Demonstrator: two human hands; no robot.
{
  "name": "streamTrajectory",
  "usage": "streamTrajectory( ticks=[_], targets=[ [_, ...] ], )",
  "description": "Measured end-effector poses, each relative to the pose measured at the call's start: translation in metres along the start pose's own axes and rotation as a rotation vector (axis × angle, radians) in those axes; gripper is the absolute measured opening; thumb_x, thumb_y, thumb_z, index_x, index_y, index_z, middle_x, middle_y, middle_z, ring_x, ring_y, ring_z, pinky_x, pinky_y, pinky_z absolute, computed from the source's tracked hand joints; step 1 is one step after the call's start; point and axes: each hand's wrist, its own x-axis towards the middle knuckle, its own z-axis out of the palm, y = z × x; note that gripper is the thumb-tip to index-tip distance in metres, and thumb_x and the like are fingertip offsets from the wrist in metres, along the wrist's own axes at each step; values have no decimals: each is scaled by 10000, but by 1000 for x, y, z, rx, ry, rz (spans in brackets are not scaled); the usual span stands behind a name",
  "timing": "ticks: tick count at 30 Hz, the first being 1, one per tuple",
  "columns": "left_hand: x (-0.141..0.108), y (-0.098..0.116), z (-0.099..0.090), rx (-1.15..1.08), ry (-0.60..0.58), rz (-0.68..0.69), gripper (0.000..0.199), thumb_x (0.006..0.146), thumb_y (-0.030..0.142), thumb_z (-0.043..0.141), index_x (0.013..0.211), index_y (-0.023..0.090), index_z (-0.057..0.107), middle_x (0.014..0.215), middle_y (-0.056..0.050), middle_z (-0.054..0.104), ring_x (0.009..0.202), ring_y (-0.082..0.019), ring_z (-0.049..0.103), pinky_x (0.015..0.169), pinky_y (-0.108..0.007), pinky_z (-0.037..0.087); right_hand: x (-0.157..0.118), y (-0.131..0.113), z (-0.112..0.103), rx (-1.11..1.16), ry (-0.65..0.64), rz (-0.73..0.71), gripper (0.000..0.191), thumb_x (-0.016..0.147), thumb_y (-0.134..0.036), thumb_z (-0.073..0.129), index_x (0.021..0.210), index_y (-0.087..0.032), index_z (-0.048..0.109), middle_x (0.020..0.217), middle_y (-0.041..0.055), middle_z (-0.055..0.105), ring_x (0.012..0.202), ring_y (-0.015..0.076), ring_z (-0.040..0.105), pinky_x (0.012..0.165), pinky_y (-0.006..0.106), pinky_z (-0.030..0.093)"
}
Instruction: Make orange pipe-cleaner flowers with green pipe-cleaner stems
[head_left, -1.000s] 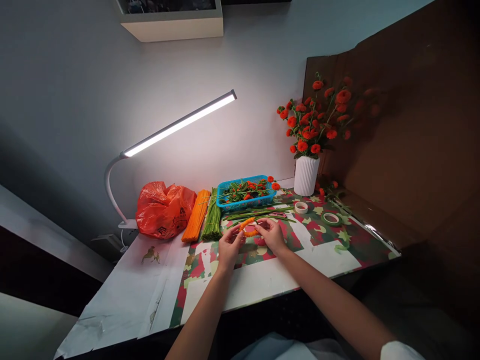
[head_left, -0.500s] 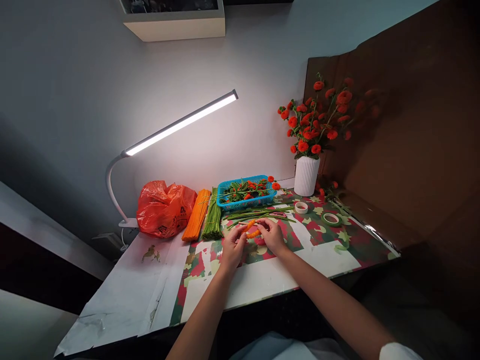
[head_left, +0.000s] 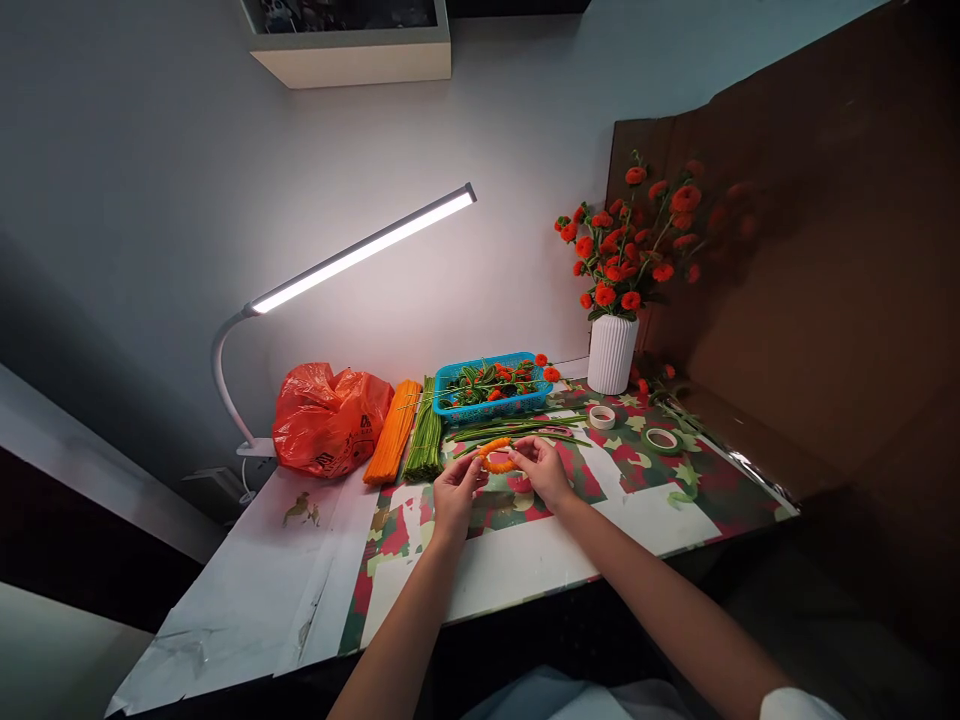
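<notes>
Between my hands is a fuzzy orange pipe cleaner [head_left: 495, 466], bent into a loop just above the table. The fingertips of my left hand [head_left: 456, 488] pinch its left side. At its right side, my right hand [head_left: 544, 470] grips it between thumb and fingers. Just behind my hands lie several loose green stems [head_left: 517, 428]. To the left are a bundle of orange pipe cleaners [head_left: 392, 432] and a bundle of green pipe cleaners [head_left: 424, 440].
A blue basket [head_left: 491, 412] with small orange flowers stands at the back. A white vase [head_left: 613, 355] of red-orange flowers, a white tape roll [head_left: 601, 417] and a green tape roll [head_left: 663, 441] are right. A red plastic bag [head_left: 326, 420] sits beneath the lamp [head_left: 367, 245].
My left hand has shifted slightly left, and the orange pipe cleaner now shows as a rounder, more open loop. My right hand stays nearly in place.
</notes>
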Motion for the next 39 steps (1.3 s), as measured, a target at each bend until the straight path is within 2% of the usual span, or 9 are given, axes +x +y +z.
streamTrajectory(
  ticks=[3,7,9,14,19,24,27,32,39],
  targets=[
    [2,1,-2,-108,74,-31,408,519,392,810,825,136,723,728,-39,693,588,-120,625,594,-244,521,-3,-7,-3,-139,52,-47,285,698,-456,636,720,-194,527,663,7,569,613,170,555,567,296,460],
    [5,2,-5,-177,102,-76,388,513,374,802,803,135,709,733,-36,690,603,-123,634,583,-234,518,-7,-19,-11,-586,254,-420,148,758,-338,587,787,-195,563,820,54,586,830,220,535,762,353,427],
    [6,2,-6,-179,93,-86,373,517,365,794,791,130,702,727,-39,687,599,-127,633,562,-228,513,-8,-22,-13,-697,124,-501,121,791,-307,559,814,-196,600,870,64,603,903,228,525,812,351,399],
    [8,1,-8,-236,114,-115,288,550,316,768,767,141,697,706,-32,672,562,-120,603,485,-205,476,-8,-14,-9,-566,-440,-287,317,874,-306,436,610,-177,553,561,-13,506,574,130,469,561,242,340],
    [13,2,-10,-324,117,-134,217,591,265,757,759,150,684,738,-32,680,607,-129,614,518,-212,490,-10,-13,-6,-325,-572,-20,325,795,-401,515,573,-167,546,437,-66,353,426,82,317,441,218,236],
    [16,5,-15,-411,178,-133,179,642,238,744,764,156,642,696,-1,645,614,-106,609,529,-189,490,-14,-22,-8,-169,-750,165,324,734,-429,556,556,-160,577,415,-50,438,377,72,337,404,212,248],
    [14,7,-15,-429,119,-173,176,719,277,700,835,161,641,815,-33,669,677,-115,628,546,-190,503,-13,-23,-6,-167,-670,137,324,710,-429,568,527,-161,579,413,-42,450,381,75,347,408,214,252],
    [5,4,-5,-420,-204,-381,332,758,449,653,931,166,639,1038,-103,656,866,-204,662,706,-308,558,-8,-19,-2,-160,-320,-53,353,737,-448,535,511,-178,561,456,-31,460,459,103,392,480,228,322],
    [-2,-1,8,-311,-263,-304,463,580,353,817,949,145,630,877,-75,695,695,-118,640,576,-182,495,-14,-12,4,-285,-434,-71,346,759,-434,532,543,-165,556,518,-28,455,500,101,370,487,226,271]
  ],
)
